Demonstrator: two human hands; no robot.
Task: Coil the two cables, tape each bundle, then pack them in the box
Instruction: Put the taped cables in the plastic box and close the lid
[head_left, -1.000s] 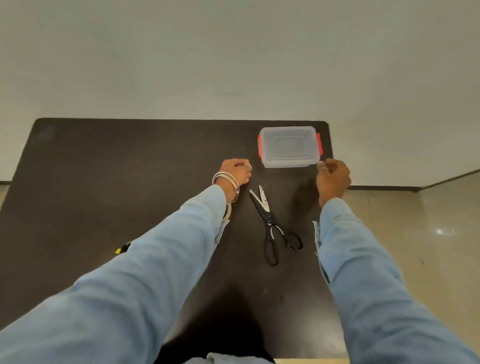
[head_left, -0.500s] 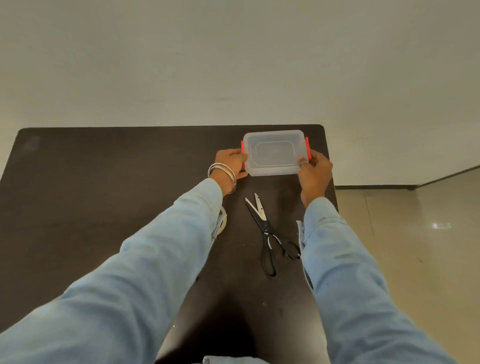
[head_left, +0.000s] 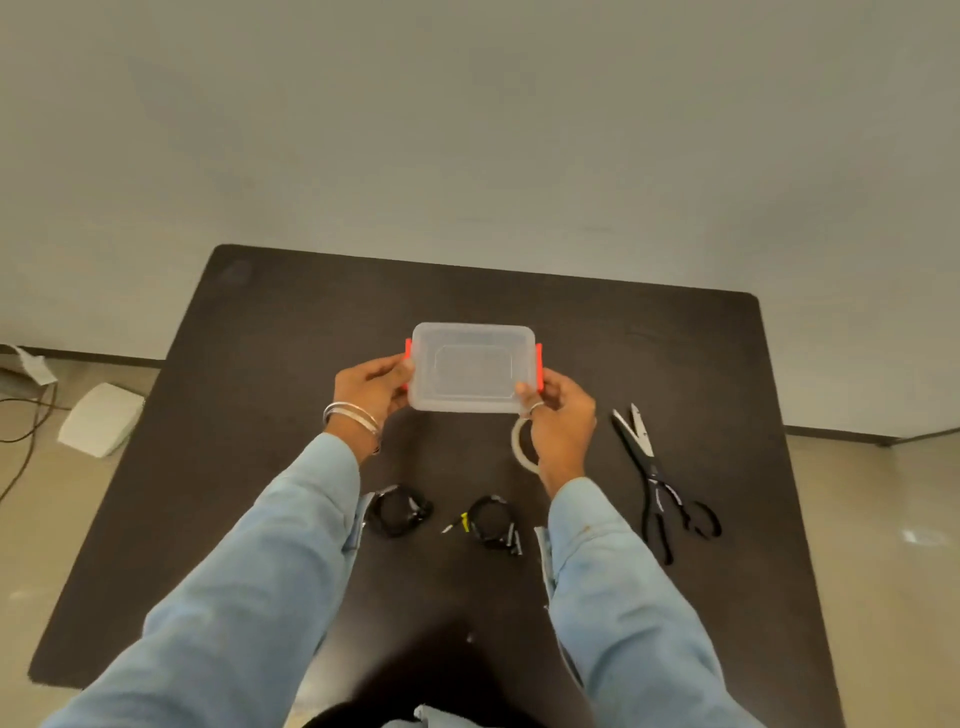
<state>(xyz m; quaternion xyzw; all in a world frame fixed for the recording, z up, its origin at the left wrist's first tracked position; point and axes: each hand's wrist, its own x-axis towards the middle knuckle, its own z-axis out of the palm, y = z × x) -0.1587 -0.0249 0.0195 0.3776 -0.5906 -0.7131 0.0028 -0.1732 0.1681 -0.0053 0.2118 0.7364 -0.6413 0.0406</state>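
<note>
The clear plastic box (head_left: 471, 368) with orange side latches, its lid on, sits between both hands above the middle of the dark table (head_left: 675, 364), its long axis running left to right across the person's front. In the head view, the left hand (head_left: 370, 387) grips the box's left short end at the latch, fingers curled round the edge, and the right hand (head_left: 558, 410) grips the right near corner by the other latch in the same way; neither hand is nearer, the hold is even. Whether the box rests on the table or is lifted just off it cannot be told. The two coiled black cable bundles lie nearer the person, between the sleeves: the left bundle (head_left: 399, 512) and the right bundle (head_left: 491, 522) with a yellow tag, well apart from the box. A roll of pale tape (head_left: 519, 447) lies partly behind the right hand, and black-handled scissors (head_left: 655, 480) lie further right. Judging by this, the lid must come off next.
</note>
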